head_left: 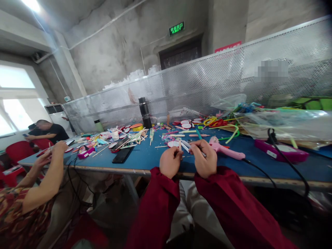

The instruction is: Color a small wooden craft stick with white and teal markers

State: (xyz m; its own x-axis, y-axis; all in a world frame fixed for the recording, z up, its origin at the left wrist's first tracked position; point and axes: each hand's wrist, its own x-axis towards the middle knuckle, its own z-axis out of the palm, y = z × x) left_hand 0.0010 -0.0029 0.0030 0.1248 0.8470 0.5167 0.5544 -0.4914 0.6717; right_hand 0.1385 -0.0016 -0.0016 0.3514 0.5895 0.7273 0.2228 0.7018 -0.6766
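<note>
Both my hands, in dark red sleeves, rest at the near edge of the blue table point(145, 157). My left hand point(170, 162) is closed around a thin wooden stick point(180, 144) that points upward. My right hand point(204, 157) is closed on a pale flat stick point(186, 146) that angles toward the left hand. A pink glue gun point(225, 148) lies on the table just right of my right hand, its black cord running off to the right. A round red and white disc point(173, 143) lies just beyond my left hand.
A black phone point(122, 155) lies left of my hands. Scattered sticks, discs and coloured pipe cleaners point(220, 122) cover the table, with a black flask point(144, 112) at the back. Another person's hands point(49, 155) work at the left. A perforated metal screen point(207, 83) backs the table.
</note>
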